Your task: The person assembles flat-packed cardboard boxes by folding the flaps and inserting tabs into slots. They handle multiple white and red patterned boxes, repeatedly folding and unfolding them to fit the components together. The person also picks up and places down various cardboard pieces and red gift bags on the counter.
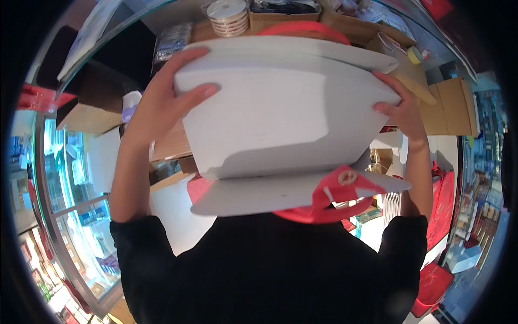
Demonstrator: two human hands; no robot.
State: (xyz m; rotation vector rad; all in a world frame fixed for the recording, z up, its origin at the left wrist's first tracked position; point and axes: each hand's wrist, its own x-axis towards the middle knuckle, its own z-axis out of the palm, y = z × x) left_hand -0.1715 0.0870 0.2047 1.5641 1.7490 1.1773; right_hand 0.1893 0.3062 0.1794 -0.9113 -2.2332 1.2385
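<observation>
A white cardboard box (264,113) with a folded flap on the far side and another on the near side is held up in front of my chest. A wide red strap (337,191) with a round eyelet-like ring loops from its near flap, and a second red strap (305,28) shows beyond the far edge. My left hand (167,97) grips the far left corner, thumb on the white face and fingers over the edge. At the far right corner my right hand (402,110) pinches the edge in the same way. A shadow lies across the face.
Beyond the box, a surface holds a stack of white ribbon spools (227,17), an open carton (283,16) and a roll of yellow tape (414,55). A brown cardboard box (452,108) stands to the right. Glass cabinets (75,178) line the left, and red bags (441,205) hang at right.
</observation>
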